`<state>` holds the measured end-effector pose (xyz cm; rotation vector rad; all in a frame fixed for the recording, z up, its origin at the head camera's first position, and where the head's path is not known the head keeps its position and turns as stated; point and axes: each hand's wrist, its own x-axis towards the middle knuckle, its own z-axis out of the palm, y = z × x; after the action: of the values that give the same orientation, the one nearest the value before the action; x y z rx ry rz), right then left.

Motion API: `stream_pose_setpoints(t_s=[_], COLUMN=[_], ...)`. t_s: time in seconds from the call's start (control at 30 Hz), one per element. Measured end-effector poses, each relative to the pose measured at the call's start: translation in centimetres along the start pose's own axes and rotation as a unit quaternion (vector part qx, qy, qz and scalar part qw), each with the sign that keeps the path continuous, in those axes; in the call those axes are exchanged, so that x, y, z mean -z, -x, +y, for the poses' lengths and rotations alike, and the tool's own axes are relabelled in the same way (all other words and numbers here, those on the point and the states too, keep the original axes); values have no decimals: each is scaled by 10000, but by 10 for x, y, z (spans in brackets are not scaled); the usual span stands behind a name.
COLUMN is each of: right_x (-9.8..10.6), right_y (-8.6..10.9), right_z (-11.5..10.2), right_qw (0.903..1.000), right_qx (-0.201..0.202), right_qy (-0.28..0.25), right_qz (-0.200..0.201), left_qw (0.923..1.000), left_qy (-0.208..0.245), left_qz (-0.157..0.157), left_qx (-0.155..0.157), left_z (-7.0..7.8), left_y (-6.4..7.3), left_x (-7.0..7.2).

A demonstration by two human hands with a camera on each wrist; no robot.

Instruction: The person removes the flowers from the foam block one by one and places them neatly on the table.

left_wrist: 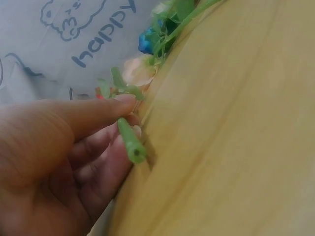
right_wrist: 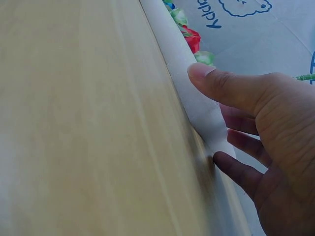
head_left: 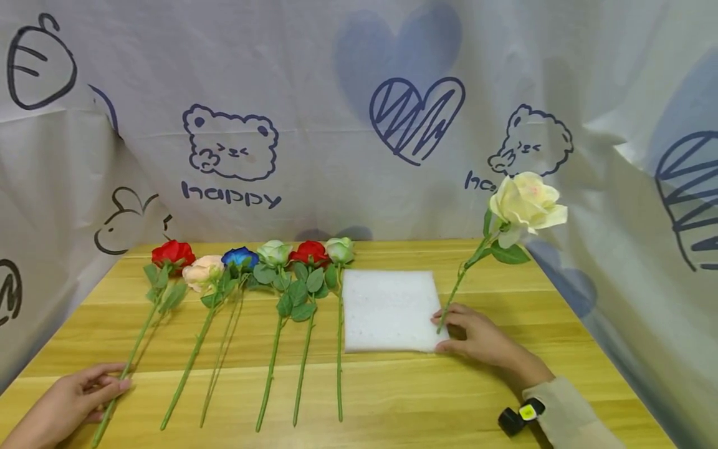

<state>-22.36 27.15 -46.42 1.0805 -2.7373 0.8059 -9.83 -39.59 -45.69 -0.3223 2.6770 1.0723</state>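
Note:
My left hand (head_left: 70, 399) pinches the lower stem of the leftmost red rose (head_left: 172, 254) between thumb and fingers. In the left wrist view the cut end of that green stem (left_wrist: 135, 150) pokes out past the thumb. A white foam block (head_left: 387, 312) lies on the table, and my right hand (head_left: 479, 337) holds it at its right edge, thumb toward the front corner. From that edge rises a large pale yellow rose (head_left: 530, 202), leaning right, its stem foot beside my fingers. The right wrist view shows the thumb (right_wrist: 226, 86) against the foam.
Between the red rose and the foam lie a peach rose (head_left: 203, 272), a blue rose (head_left: 240, 257), a pale green rose (head_left: 273, 252), another red rose (head_left: 310, 252) and another pale green rose (head_left: 339, 249). A printed curtain (head_left: 320, 187) surrounds the wooden table (head_left: 421, 399).

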Motion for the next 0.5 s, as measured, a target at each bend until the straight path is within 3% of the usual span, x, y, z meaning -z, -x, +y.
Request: stream_pose_setpoints(t_s=[0.27,0.5], right_x=[-1,-1], right_y=[0,0], right_z=[2,4], right_qw=[10000,10000], right_qx=[15,55], right_qy=[-17,-36], right_qz=[-37,-10], left_qw=[9995,9992], left_qy=[-205,-350], left_qz=[-119,-60], left_qx=[202,176], left_z=[3,2], left_y=[2,3], left_x=[-3,-5])
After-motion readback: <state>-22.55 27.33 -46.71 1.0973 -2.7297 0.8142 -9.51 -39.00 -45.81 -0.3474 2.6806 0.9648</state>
